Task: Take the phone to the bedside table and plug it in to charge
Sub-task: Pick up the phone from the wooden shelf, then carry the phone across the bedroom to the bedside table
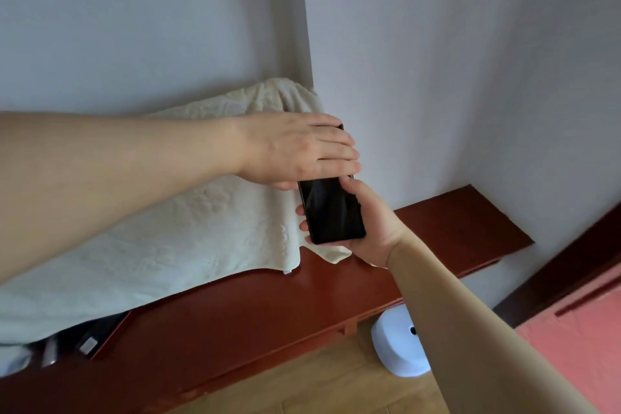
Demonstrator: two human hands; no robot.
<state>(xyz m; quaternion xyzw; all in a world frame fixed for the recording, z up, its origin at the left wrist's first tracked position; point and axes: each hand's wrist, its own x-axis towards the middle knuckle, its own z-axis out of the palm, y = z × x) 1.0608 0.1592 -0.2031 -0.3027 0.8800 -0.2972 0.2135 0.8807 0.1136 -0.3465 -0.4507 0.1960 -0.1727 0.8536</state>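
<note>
A black phone (331,210) with a dark screen is held upright above a dark red wooden table (255,309). My right hand (366,232) grips its lower half from behind, thumb on the right edge, fingertips showing at the left edge. My left hand (295,148) lies flat across the phone's upper part, fingers stretched to the right and covering the top of the screen. No charging cable or plug shows.
A cream textured cloth (168,235) drapes over something on the table's left part, with dark items (90,339) showing under its lower edge. A white rounded device (400,346) sits on the wood floor under the table. Grey walls meet behind. A pink bed surface (584,336) lies at the right.
</note>
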